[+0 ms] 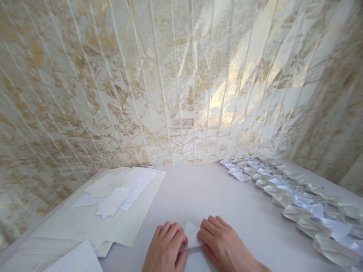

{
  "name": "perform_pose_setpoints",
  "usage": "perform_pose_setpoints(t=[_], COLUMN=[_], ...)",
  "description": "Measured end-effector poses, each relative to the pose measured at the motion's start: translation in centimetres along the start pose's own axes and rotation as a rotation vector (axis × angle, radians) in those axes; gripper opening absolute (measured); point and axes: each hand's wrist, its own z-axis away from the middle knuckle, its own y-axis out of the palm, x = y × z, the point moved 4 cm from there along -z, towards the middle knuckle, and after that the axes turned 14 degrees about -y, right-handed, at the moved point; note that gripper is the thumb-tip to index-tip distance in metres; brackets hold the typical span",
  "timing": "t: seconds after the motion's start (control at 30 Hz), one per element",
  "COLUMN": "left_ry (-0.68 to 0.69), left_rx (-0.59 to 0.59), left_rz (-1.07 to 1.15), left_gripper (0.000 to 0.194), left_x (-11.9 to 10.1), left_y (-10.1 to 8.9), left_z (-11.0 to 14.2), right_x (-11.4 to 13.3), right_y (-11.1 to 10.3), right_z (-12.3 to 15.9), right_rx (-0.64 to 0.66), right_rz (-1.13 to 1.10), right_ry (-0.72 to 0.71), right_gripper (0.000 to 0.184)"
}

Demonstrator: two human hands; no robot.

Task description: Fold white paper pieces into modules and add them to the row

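Observation:
A small folded piece of white paper [192, 237] lies on the table near its front edge, between my two hands. My left hand [168, 247] has its fingers curled over the paper's left side, thumb tucked close to the index finger. On the opposite side my right hand [222, 240] bends its fingers onto the paper's right end. A pointed corner of the sheet stands out upward between the fingertips, and a straight crease runs along its lower side. The parts under my fingers are hidden.
Large sheets [136, 223] spread over the left of the table, with cut white pieces [113, 200] on them. A white sheet stack [76, 260] sits at the lower left. Rows of folded paper pieces [306, 223] line the right. A patterned curtain [170, 83] hangs behind.

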Motion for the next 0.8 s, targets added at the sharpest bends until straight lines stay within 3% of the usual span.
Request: perform_pose_setpoints(t=[0.17,0.33,0.8], left_ry=[-0.059,-0.162,-0.242], left_rx=[-0.026,-0.036,0.022], left_rz=[-0.019,0.004,-0.083], left_gripper=[0.01,0.013,0.018], left_x=[-0.2,-0.4,-1.0], left_y=[-0.7,-1.0,-1.3], left_z=[-0.2,-0.5,-1.2], right_x=[-1.2,-2.2,-2.1], right_y=[-0.5,-0.5,0.6], right_z=[-0.3,-0.9,-1.6], right_rx=[-0.015,-0.033,0.123], right_rz=[-0.292,-0.347,-0.09], right_ry=[0.237,0.413,0.352], right_gripper=[0.013,0.017,0.01])
